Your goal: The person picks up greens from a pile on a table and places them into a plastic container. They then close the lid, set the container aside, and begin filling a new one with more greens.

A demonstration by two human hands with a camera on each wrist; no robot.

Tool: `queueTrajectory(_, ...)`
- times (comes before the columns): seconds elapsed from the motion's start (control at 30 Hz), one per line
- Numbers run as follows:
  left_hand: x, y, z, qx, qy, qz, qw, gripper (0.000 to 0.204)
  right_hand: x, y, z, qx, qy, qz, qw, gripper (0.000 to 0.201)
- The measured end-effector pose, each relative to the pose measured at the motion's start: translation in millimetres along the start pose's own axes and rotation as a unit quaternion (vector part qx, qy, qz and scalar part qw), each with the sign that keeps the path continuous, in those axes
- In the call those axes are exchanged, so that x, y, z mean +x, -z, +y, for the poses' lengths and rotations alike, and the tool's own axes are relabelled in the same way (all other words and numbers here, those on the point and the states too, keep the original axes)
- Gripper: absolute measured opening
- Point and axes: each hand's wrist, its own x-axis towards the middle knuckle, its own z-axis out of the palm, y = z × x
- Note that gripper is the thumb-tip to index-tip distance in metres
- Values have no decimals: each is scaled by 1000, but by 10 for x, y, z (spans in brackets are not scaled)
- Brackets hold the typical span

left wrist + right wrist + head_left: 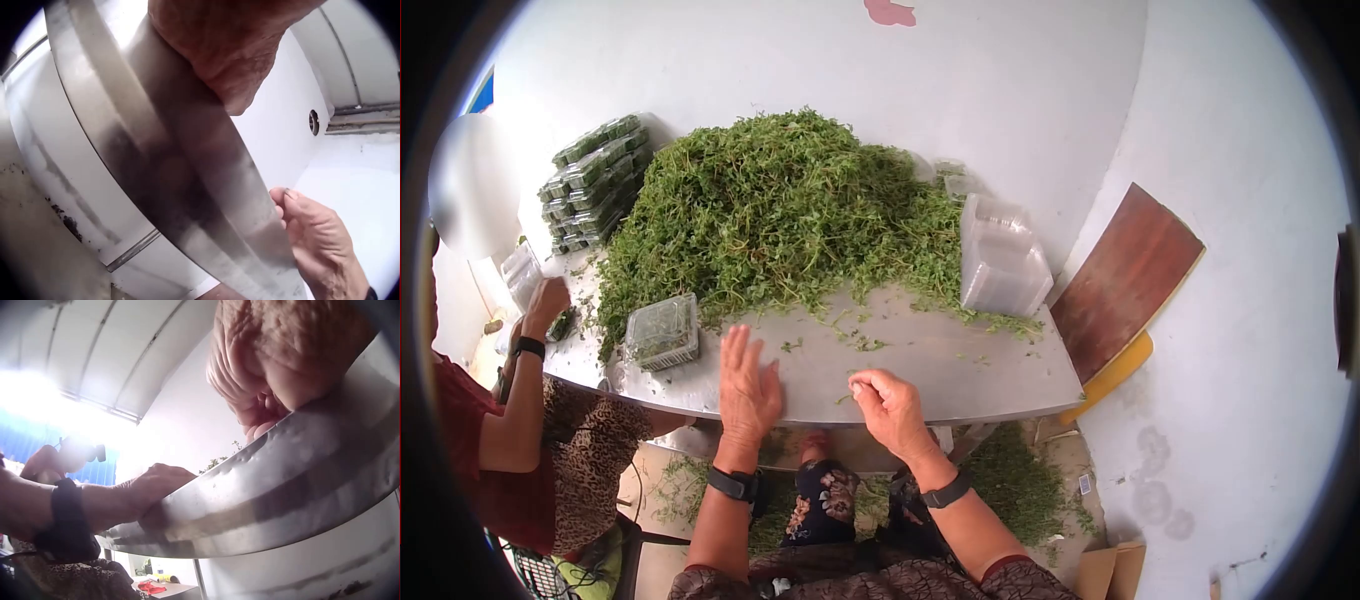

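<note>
Prob. v. light & soft, the heap of greens (770, 210), at 12 o'clock from the hands on the metal table (920, 365); tangled stems likely drag neighbours along, leaves bruise if squeezed. Best hold: loose bunch from the near edge, fingers under.

Clear box (662, 332) w/ greens inside, at 10 o'clock by heap's edge: thin plastic, prob. flexes, so take low on opp. side walls, not mid-lid.

L hand (748, 395): fingers straight, thumb apart, nothing held. R hand (887, 408): fingers curled, thumb against forefinger; can't tell if a sprig's caught.

Also: stacked filled boxes (595, 185) at 10–11, nested empties (1005, 265) at 2, partly hemmed by loose stems; brown board (1128, 285) beyond. Other person's hand (548, 300) at 10, limiting elbow room that side.
</note>
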Motion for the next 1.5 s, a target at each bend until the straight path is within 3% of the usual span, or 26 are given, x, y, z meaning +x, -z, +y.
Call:
queueTrajectory(0.1,-48,-41,-60,-17,58,7,998,32,54,173,-54,-6,-36,-11,999,12)
queueTrajectory(0.13,-35,-9,-39,-16,56,-1,998,32,137,274,-66,-64,60,40,995,14)
queueTrajectory(0.2,-42,15,-28,-15,58,-15,998,32,320,570,-182,-115,49,90,988,16)
queueTrajectory(0.27,-48,3,-18,-16,57,-6,998,30,591,949,-269,-228,132,133,956,20)
queueTrajectory(0.33,-44,-6,-14,-22,63,-6,998,27,787,1278,-229,-326,96,142,930,24)
queueTrajectory(0.47,-27,20,0,-28,70,-24,997,17,1059,1728,-15,-441,73,102,889,25)
queueTrajectory(0.53,-17,29,8,-31,73,-21,997,16,1118,1803,28,-486,49,32,872,26)
queueTrajectory(0.63,-10,31,22,-34,74,-18,996,14,1179,1830,90,-542,30,-3,840,24)
queueTrajectory(0.83,-14,23,8,-47,82,-20,995,14,1307,1905,140,-569,57,-22,820,14)
queueTrajectory(1.17,-1,32,15,-61,83,-17,995,13,1443,2009,22,-539,66,-95,835,12)
queueTrajectory(1.23,0,34,22,-63,84,-17,994,13,1462,2015,57,-576,78,-125,804,12)
queueTrajectory(1.37,-4,29,14,-66,83,-16,994,13,1482,2026,83,-580,71,-137,800,14)
queueTrajectory(1.43,0,35,14,-67,83,-18,994,13,1505,2077,129,-517,79,-143,840,16)
queueTrajectory(1.5,2,41,17,-69,83,-19,994,13,1511,2094,107,-510,72,-150,844,17)
